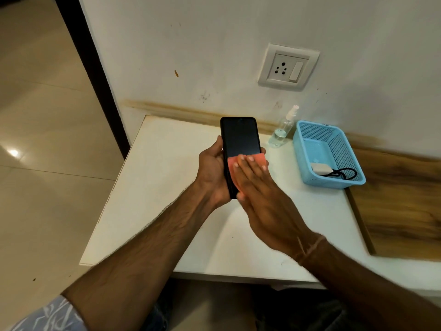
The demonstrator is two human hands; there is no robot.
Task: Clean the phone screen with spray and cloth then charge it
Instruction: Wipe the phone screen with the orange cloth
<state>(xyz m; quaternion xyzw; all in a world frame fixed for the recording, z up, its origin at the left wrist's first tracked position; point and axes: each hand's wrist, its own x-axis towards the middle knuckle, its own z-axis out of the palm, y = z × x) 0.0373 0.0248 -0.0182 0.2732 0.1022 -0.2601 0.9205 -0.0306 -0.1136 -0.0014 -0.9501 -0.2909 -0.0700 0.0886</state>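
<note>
My left hand [213, 172] grips a black phone [239, 137] upright above the white table, its dark screen facing me. My right hand [260, 189] lies flat over the lower half of the screen and presses a pink cloth [259, 158] against it with straight fingers. The lower part of the phone is hidden by the cloth and hand. A clear spray bottle [282, 130] with a white nozzle stands on the table by the wall, right of the phone. A white charger [319, 168] with a black cable [344, 174] lies inside a blue basket [303, 149].
A wall socket with a switch [287, 66] is set in the white wall above the bottle. The white table [167, 187] ends at its left edge over a tiled floor [43, 163]. A wooden panel [401, 199] borders the table on the right.
</note>
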